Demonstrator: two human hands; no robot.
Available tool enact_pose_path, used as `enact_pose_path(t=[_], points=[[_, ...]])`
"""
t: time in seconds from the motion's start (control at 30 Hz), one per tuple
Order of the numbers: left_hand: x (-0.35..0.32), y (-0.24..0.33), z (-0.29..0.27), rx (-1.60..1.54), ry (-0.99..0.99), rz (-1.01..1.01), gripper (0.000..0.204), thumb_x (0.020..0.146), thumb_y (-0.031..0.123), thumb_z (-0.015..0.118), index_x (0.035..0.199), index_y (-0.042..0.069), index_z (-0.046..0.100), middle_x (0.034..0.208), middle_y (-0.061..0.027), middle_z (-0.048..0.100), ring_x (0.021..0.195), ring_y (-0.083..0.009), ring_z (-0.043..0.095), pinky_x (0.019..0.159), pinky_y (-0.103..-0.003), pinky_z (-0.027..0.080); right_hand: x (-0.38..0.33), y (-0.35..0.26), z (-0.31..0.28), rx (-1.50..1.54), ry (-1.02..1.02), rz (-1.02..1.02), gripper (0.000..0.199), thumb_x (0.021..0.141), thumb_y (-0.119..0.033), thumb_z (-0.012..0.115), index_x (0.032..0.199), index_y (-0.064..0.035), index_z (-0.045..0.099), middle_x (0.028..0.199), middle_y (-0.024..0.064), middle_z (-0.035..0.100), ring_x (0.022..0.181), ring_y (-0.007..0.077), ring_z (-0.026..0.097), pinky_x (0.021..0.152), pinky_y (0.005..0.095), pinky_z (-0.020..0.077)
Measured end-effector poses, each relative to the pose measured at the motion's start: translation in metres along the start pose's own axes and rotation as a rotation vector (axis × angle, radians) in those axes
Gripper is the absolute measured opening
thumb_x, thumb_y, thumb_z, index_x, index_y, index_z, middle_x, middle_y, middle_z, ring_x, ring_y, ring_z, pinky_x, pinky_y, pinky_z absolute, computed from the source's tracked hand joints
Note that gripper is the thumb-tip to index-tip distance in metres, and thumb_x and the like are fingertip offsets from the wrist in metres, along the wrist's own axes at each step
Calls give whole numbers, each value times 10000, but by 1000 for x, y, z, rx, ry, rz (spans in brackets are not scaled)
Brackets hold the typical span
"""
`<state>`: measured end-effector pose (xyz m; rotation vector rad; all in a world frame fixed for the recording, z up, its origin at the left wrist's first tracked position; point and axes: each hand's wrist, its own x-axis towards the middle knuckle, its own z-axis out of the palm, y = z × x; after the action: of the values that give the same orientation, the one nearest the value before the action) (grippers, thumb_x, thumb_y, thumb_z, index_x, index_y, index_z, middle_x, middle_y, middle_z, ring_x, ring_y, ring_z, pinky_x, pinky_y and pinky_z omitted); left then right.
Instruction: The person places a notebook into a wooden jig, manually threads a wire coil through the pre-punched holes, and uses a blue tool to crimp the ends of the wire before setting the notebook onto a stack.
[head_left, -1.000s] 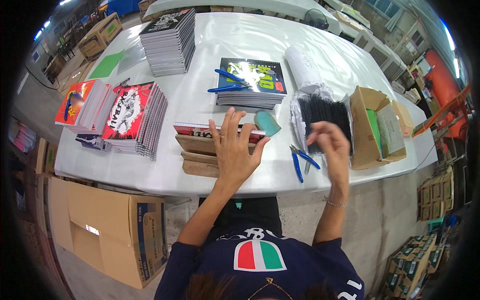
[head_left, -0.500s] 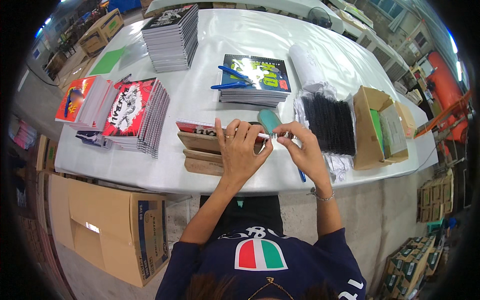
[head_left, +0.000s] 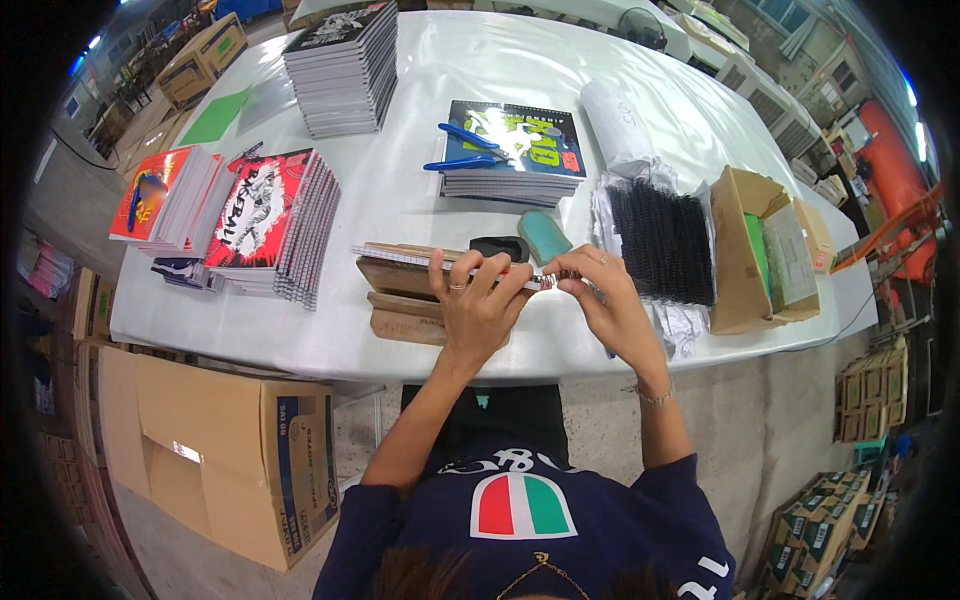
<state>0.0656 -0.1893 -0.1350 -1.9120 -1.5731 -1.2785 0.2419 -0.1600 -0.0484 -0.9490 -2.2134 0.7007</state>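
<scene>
A thin notebook (head_left: 395,257) stands on edge against a slotted wooden stand (head_left: 405,318) on the table in front of me. My left hand (head_left: 475,310) grips it near its right end, fingers over the top and thumb on the near side. At that end my right hand (head_left: 605,300) has thumb and fingertips pinched on a small wire coil (head_left: 547,282), which sits at the notebook's edge. How far the coil passes into the notebook is hidden by my fingers. Just beyond my hands lie a dark oval piece (head_left: 500,245) and a teal pad (head_left: 545,238).
Blue-handled pliers (head_left: 467,160) rest on a notebook stack (head_left: 515,187). To the right lie many black coils (head_left: 660,245) on white wrapping, beside an open carton (head_left: 735,280). Red-covered notebooks (head_left: 265,215) and a tall stack (head_left: 345,75) stand left. A large carton (head_left: 200,440) is below.
The notebook has tipped more upright, so its red cover no longer shows and its white edge does. My right hand stays at the coil. The dark oval piece is now less hidden.
</scene>
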Motion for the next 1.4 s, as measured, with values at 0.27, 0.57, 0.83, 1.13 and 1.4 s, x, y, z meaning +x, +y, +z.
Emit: enact_pose_path(t=[0.27, 0.57, 0.83, 1.13, 1.4], points=[[-21, -9, 10, -19, 131, 49, 301, 671, 230, 775, 963, 279, 720, 994, 79, 607, 1043, -163, 509, 1166, -520, 40, 1, -10, -8, -314, -74, -216, 249, 824, 46, 574, 976, -122, 674, 932, 30, 592, 949, 215, 535, 1023, 419, 281], [-20, -11, 12, -23, 140, 76, 288, 688, 225, 758, 972, 270, 731, 1007, 75, 618, 1043, -164, 510, 1174, -509, 35, -4, -8, 1, -350, 25, -191, 307, 800, 57, 579, 1023, -137, 661, 968, 29, 585, 971, 222, 536, 1042, 444, 282], [-16, -10, 10, -41, 139, 74, 278, 673, 223, 754, 946, 267, 727, 1001, 76, 619, 1027, -166, 510, 1160, -497, 68, -3, -15, -6, -413, -25, -217, 318, 797, 73, 574, 1021, -135, 660, 962, 33, 587, 965, 225, 536, 1054, 455, 262], [17, -7, -10, -92, -77, 31, 223, 723, 261, 754, 937, 257, 691, 935, 90, 591, 993, -134, 506, 1052, -450, 184, 4, -3, -6, -95, -46, -85, 199, 877, -7, 560, 1044, -81, 640, 942, 82, 592, 939, 262, 538, 949, 382, 311], [28, -5, -15, -64, -115, 10, 271, 792, 368, 707, 1039, 258, 686, 894, 84, 590, 945, -120, 525, 1003, -430, 210, 9, 2, -2, 85, -84, 76, 150, 967, -124, 524, 997, -18, 626, 823, 91, 559, 752, 229, 514, 751, 333, 406]])
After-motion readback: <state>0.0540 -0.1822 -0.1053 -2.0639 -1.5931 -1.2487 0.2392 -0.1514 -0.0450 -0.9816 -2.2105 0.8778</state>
